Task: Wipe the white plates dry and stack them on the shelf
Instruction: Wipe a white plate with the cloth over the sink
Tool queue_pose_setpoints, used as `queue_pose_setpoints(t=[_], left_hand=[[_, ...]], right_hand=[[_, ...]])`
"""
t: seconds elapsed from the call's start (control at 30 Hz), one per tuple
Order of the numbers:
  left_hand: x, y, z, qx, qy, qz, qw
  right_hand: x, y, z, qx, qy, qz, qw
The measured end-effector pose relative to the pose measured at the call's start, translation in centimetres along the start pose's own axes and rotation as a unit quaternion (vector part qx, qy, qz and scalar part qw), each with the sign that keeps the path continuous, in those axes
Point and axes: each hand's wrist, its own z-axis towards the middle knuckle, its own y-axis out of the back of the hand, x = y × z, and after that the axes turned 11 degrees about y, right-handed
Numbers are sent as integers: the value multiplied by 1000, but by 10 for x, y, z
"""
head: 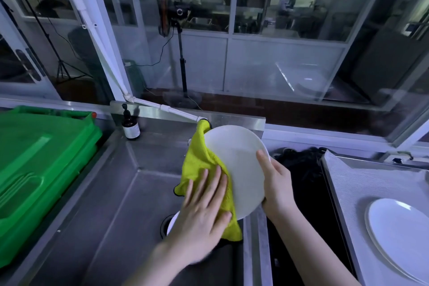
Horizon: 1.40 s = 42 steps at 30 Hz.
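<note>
My right hand [275, 183] grips the right rim of a white plate [239, 158], holding it tilted on edge above the steel sink [104, 193]. My left hand [204, 209] lies flat with fingers spread, pressing a yellow cloth [199, 160] against the plate's left side. The cloth drapes over the plate's top edge and hangs below my palm. Another white plate [172, 222] peeks out in the sink bottom under my left hand. Two stacked white plates [401, 232] rest on the metal shelf surface [362, 183] at the right.
A green bin [34, 158] stands at the left of the sink. A brown pump bottle [130, 126] sits on the sink's back corner. A white pipe [162, 108] runs down to the tap behind the cloth. A dark gap [301, 193] separates sink and shelf.
</note>
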Motion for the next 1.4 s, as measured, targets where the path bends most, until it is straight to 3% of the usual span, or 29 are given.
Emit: queue_pose_setpoints(t=[0.23, 0.33, 0.47, 0.63, 0.87, 1.0, 1.07, 1.17, 1.27, 1.4], left_hand=[[-6, 17, 46, -25, -43, 58, 997], [10, 32, 62, -22, -40, 66, 997], [15, 33, 47, -8, -4, 59, 998], [-17, 13, 1, 13, -24, -6, 1000], [-15, 30, 36, -41, -65, 40, 996], [12, 54, 59, -87, -18, 25, 996], [21, 66, 67, -87, 38, -60, 994], [34, 81, 75, -9, 159, -218, 963], [35, 89, 78, 24, 121, -298, 946], [31, 92, 80, 57, 67, -283, 955]], right_hand=[[-21, -12, -26, 25, -67, 23, 997], [-15, -7, -23, 25, -54, 25, 998], [-1, 0, -10, 7, -20, 22, 1000], [-5, 1, -6, -28, -36, 16, 999], [-11, -5, -19, 38, -74, 51, 995], [0, 3, -23, 128, -48, 31, 990], [5, 6, -21, 167, -11, -18, 986], [19, 8, -14, 239, 80, -136, 958], [36, 4, -1, 306, 147, -234, 911], [45, -13, 8, 364, 213, -347, 838]])
